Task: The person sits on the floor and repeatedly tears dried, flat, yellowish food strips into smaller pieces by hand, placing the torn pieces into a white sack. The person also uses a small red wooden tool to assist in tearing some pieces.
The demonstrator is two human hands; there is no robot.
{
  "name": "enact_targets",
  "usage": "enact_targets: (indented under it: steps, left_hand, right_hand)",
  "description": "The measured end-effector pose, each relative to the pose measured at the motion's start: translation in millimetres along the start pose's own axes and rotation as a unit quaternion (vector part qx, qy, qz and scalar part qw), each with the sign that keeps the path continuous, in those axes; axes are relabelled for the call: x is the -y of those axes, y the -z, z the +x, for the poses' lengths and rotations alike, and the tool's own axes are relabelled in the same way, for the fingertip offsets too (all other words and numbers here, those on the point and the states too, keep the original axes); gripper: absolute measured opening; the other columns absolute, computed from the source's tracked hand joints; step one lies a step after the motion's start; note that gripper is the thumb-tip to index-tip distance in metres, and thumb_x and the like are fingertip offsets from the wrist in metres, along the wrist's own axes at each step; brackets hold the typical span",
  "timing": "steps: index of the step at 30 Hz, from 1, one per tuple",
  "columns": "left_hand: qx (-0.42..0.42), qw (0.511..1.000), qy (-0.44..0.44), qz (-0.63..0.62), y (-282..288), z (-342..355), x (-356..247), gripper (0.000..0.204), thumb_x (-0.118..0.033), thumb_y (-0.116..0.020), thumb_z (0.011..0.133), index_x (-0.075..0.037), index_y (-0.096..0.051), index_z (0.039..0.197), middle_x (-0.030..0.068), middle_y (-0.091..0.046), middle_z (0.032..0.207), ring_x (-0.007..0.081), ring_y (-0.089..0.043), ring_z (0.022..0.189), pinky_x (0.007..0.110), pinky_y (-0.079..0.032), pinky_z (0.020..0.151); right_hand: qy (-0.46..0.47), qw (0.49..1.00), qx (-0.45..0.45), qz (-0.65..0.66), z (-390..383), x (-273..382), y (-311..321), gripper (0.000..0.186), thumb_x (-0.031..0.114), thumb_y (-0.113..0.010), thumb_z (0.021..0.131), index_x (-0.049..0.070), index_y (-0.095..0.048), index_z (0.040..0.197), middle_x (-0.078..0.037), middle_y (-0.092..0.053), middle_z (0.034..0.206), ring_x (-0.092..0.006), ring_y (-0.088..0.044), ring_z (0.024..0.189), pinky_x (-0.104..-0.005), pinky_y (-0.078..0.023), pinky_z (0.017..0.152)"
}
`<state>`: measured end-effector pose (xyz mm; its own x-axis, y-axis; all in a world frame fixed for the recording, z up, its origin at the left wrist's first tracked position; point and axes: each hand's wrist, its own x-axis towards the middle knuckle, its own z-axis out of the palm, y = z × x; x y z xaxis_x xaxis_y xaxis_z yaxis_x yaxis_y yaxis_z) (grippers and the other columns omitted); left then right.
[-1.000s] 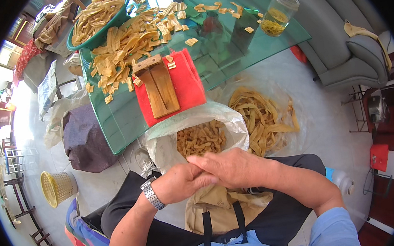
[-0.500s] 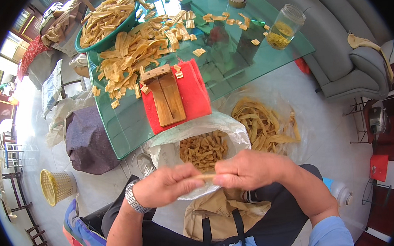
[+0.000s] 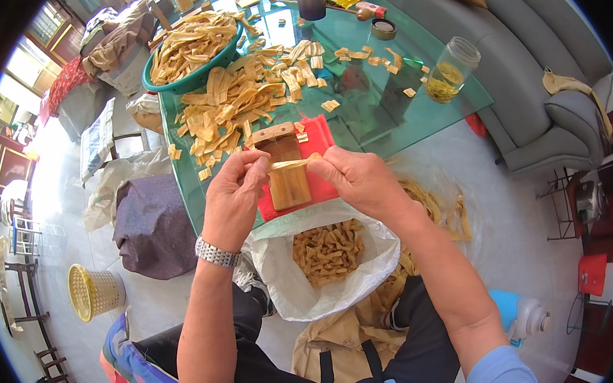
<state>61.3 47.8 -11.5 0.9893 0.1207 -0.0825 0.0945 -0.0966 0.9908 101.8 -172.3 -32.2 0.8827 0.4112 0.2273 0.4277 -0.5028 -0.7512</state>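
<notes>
A thin pale tan strip (image 3: 290, 164) is stretched level between my two hands. My left hand (image 3: 238, 186), with a metal watch at its wrist, pinches one end; my right hand (image 3: 356, 180) grips the other. Just beneath the strip lies a wooden board (image 3: 290, 189) with a raised crossblock at its far end. It rests on a folded red cloth (image 3: 317, 127) at the glass table's near edge, partly covered by my hands. Below them a white plastic sack (image 3: 276, 266) gapes between my knees, holding many short tan pieces (image 3: 329, 251).
Loose flat strips (image 3: 231, 100) are heaped on the glass table (image 3: 387, 124), beside a full teal basin (image 3: 204, 77). A glass jar (image 3: 453, 68) stands toward the right corner. A yellow wastebasket (image 3: 98, 291) and dark cloth-covered bundle (image 3: 152, 229) are left, a grey sofa (image 3: 521, 88) right.
Both hands have moved up and away from above the sack to over the wooden board, carrying the strip. They are slightly farther apart, and more of the strip shows. The view has shifted a little.
</notes>
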Motion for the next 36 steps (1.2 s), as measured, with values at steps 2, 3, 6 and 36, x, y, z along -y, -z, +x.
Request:
enact_targets:
  steps: [2, 3, 6, 36]
  left_hand:
    - [-0.031, 0.999, 0.033, 0.023, 2.0, 6.5, 9.7, 0.018, -0.019, -0.063, 0.100, -0.002, -0.067, 0.106, 0.0019, -0.066, 0.083, 0.0084, -0.059, 0.075, 0.025, -0.049, 0.069]
    - [-0.027, 0.996, 0.007, 0.086, 2.9, 5.7, 21.7, 0.018, -0.018, -0.063, 0.099, -0.002, -0.067, 0.104, 0.0046, -0.067, 0.082, 0.0108, -0.061, 0.073, 0.027, -0.050, 0.069]
    - [-0.012, 0.957, -0.060, 0.283, -0.9, -2.0, 32.9, 0.019, -0.017, -0.063, 0.098, 0.001, -0.066, 0.102, 0.0024, -0.065, 0.077, 0.0072, -0.057, 0.070, 0.025, -0.049, 0.065]
    - [0.391, 0.903, 0.168, 0.061, -2.2, -69.5, 0.4, 0.050, -0.049, -0.047, 0.106, -0.003, -0.066, 0.103, 0.0001, -0.057, 0.068, 0.0097, -0.055, 0.060, 0.026, -0.048, 0.059]
  right_hand:
    - [-0.013, 0.999, 0.013, -0.032, 3.3, 0.4, -9.7, 0.042, 0.040, -0.057, 0.102, 0.005, -0.058, 0.079, -0.020, -0.063, 0.075, -0.0423, -0.059, 0.070, -0.0484, -0.047, 0.060]
    - [-0.026, 0.999, 0.029, -0.028, 2.1, -2.1, -15.0, 0.044, 0.041, -0.057, 0.102, 0.004, -0.058, 0.077, -0.020, -0.062, 0.074, -0.0423, -0.059, 0.070, -0.0486, -0.047, 0.060]
    - [-0.054, 0.997, 0.048, -0.027, -3.4, -14.3, -16.2, 0.048, 0.042, -0.057, 0.101, 0.003, -0.059, 0.073, -0.020, -0.061, 0.071, -0.0417, -0.060, 0.069, -0.0481, -0.046, 0.059]
    - [0.232, 0.970, 0.050, -0.061, -73.8, 31.2, 0.0, 0.010, 0.010, -0.070, 0.087, 0.010, -0.060, 0.083, -0.009, -0.056, 0.068, -0.0304, -0.061, 0.060, -0.0404, -0.048, 0.052]
